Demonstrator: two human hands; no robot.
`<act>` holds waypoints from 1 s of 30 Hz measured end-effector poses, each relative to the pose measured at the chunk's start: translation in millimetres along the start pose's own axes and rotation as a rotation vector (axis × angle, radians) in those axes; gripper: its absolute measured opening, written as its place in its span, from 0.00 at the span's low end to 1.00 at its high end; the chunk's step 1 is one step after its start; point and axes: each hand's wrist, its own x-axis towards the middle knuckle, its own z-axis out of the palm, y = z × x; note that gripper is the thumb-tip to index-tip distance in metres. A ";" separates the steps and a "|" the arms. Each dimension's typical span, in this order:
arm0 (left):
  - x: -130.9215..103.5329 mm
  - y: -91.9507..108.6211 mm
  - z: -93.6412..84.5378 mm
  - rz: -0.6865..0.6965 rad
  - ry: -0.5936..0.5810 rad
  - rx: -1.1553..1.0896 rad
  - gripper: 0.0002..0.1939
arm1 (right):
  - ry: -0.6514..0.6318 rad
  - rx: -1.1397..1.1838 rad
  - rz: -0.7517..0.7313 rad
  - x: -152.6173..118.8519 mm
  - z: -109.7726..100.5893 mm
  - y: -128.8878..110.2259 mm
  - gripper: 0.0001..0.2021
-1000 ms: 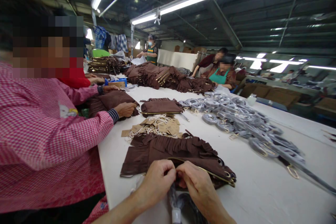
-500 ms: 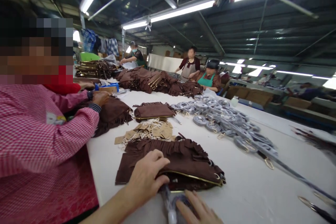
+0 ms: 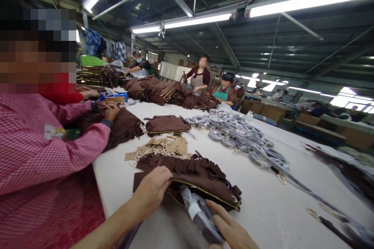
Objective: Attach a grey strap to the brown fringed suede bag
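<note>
A brown fringed bag (image 3: 187,173) lies before me with its gold zipper open along the near edge. My left hand (image 3: 153,188) pinches the bag's zipper edge near its left end, holding the mouth apart. In my right hand (image 3: 229,225) is a grey coiled strap in clear plastic (image 3: 201,220), with a white band around it. The strap's far end reaches into the bag's mouth. Just beyond the bag lies a pile of tan paper tags (image 3: 163,146) with white strings. Some fingers of my right hand are hidden behind the strap.
Many wrapped coiled straps (image 3: 245,132) are heaped on the white table (image 3: 257,206) to the right. Another fringed bag (image 3: 168,123) lies behind the tags. A co-worker in a checked pink sleeve (image 3: 84,146) handles a brown bag at left. More brown bags (image 3: 175,91) are piled farther back.
My right hand has lifted the wrapped strap off the table and brought its end into the bag's mouth. My left hand has shifted left along the zipper edge, and the mouth gapes wider.
</note>
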 end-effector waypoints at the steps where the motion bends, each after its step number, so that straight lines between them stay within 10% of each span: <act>1: 0.9 3.7 -1.1 0.013 0.011 -0.010 0.11 | -0.021 -0.001 -0.040 7.8 0.8 -0.7 0.14; 11: -8.2 5.2 3.4 -0.033 -0.091 -0.213 0.11 | 0.179 -0.501 0.259 80.0 9.0 24.2 0.20; 21: -43.8 -23.8 0.0 -0.167 -0.151 -0.539 0.26 | 0.200 -0.676 0.100 20.1 27.7 50.6 0.22; 30: -33.3 -32.1 6.8 -0.179 -0.024 -0.515 0.20 | 0.087 -0.276 0.022 23.7 -12.7 32.7 0.23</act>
